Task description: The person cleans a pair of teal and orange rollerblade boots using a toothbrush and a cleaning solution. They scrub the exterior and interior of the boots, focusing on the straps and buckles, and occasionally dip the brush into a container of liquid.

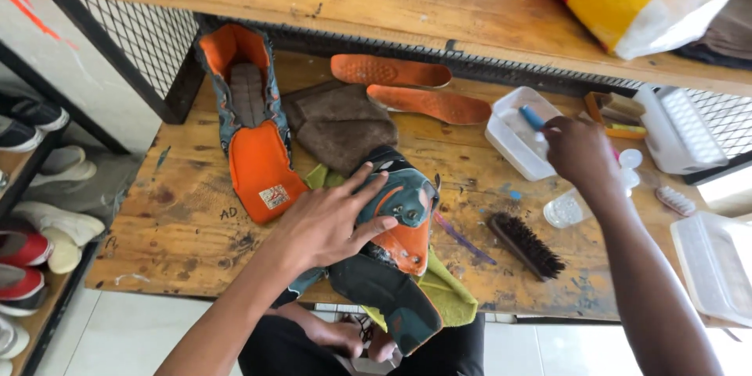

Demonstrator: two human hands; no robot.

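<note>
The left hand (333,219) is lying spread, fingers fanned and flat, on the teal and orange boot (395,243) that is resting at the near edge of the tabletop (188,219). The boot's long axis is running from far to near, its tongue and sole hanging off the near edge toward the person's lap, and a yellow-green cloth (450,298) is sitting under it. The palm is pressing on the boot's left flank, so the boot is lying directly under and just right of this hand.

The right hand (580,153) is reaching well to the far right, away from the boot, its fingers closing round a blue-handled brush (533,117) whose head is dipping into a white rectangular tub (509,141). From here I cannot tell exactly how the fingertips are gripping, since the back of the hand is hiding them. The tub is lying to the far right of the boot, so the brush is having to travel leftward and nearer to meet the boot, and the left hand is the nearer one by far.

A dark bristle brush (526,245) is lying on the tabletop between the boot and the right forearm, angled from far left to near right. A second boot (249,121) is lying open on the far left, beside a brown cloth (338,125), and two orange insoles (407,86) are lying further back under the shelf.
</note>
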